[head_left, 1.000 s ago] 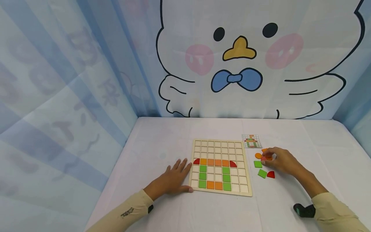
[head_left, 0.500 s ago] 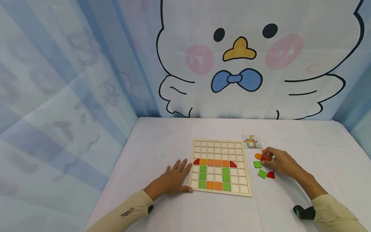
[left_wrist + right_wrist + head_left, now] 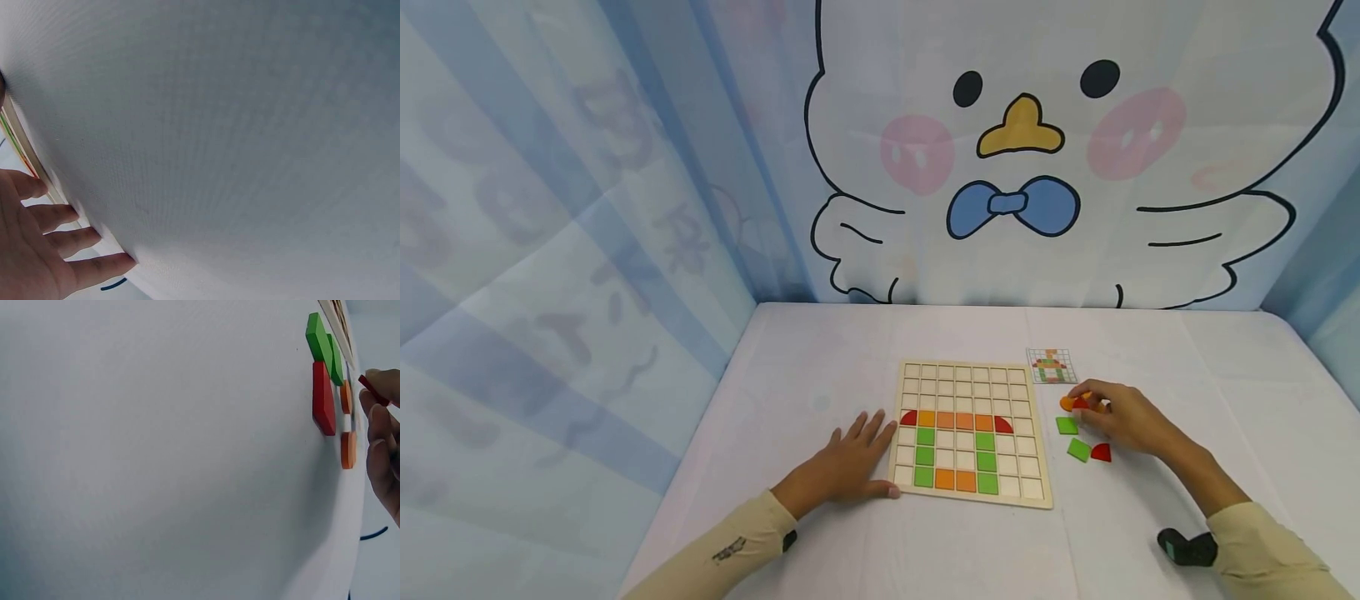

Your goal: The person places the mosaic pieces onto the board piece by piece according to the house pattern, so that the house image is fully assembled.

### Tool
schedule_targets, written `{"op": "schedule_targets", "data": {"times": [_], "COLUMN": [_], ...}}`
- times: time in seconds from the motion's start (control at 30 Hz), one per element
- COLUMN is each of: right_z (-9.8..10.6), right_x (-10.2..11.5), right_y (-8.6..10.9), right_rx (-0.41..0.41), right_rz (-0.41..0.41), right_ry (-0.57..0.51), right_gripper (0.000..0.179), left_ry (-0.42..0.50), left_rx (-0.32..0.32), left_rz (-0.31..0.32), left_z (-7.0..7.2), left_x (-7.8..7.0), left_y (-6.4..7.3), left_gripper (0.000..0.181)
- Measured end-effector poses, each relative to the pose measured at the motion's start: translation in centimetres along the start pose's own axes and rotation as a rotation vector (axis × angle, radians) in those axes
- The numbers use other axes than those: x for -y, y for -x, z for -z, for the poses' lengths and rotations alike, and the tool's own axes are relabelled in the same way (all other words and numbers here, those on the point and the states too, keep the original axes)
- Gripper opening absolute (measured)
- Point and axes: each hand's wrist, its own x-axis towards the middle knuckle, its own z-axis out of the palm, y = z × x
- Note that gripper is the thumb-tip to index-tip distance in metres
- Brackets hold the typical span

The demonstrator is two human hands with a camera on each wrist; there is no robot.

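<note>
My right hand (image 3: 1123, 412) pinches a red quarter-round tile (image 3: 374, 391) between thumb and fingertips, just over the loose pieces. Under and beside those fingers lie orange pieces, among them a round orange one (image 3: 1066, 403), partly covered by the hand. My left hand (image 3: 853, 458) rests with spread fingers on the table, its fingertips and thumb at the left edge of a wooden grid board (image 3: 973, 375). Set into the board's cells are green squares (image 3: 925, 456), orange squares (image 3: 965, 421) and a red quarter-round at each end of the orange row.
Two green squares (image 3: 1078, 450) and another red quarter-round (image 3: 1101, 452) lie on the white table nearer to me. A small printed pattern card (image 3: 1051, 367) sits at the board's far right corner. A cartoon-printed curtain (image 3: 1000, 267) stands behind the table.
My right hand has shifted slightly left, bringing the red tile closer over the round orange piece. My left hand and the board have stayed in place.
</note>
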Motion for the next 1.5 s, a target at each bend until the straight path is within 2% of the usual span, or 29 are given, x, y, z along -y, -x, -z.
{"op": "schedule_targets", "data": {"times": [0.27, 0.6, 0.87, 1.13, 1.37, 1.5], "right_z": [-0.1, -0.7, -2.4, -4.1, -5.2, -5.9], "right_x": [2.0, 4.2, 6.1, 8.3, 10.1, 10.8], "right_y": [-0.5, -1.8, -3.1, -4.5, -5.9, -6.8], "right_rx": [0.039, 0.105, 0.118, 0.133, 0.184, 0.198], "right_rz": [-0.009, 0.080, 0.124, 0.186, 0.172, 0.195], "right_ry": [-0.085, -0.166, -0.241, -0.228, -0.222, -0.215], "right_gripper": [0.033, 0.032, 0.027, 0.023, 0.026, 0.025], "left_ry": [-0.001, -0.004, 0.002, 0.003, -0.011, -0.006], "left_rx": [0.002, -0.001, 0.005, 0.000, -0.007, -0.005], "left_rz": [0.003, 0.004, 0.016, 0.011, 0.008, 0.008], "left_z": [0.1, 0.2, 0.1, 0.0, 0.1, 0.2], "left_x": [-0.1, -0.1, -0.2, -0.1, -0.1, -0.2], "left_y": [0.1, 0.1, 0.0, 0.0, 0.1, 0.1], "left_gripper": [0.101, 0.101, 0.101, 0.101, 0.101, 0.101]}}
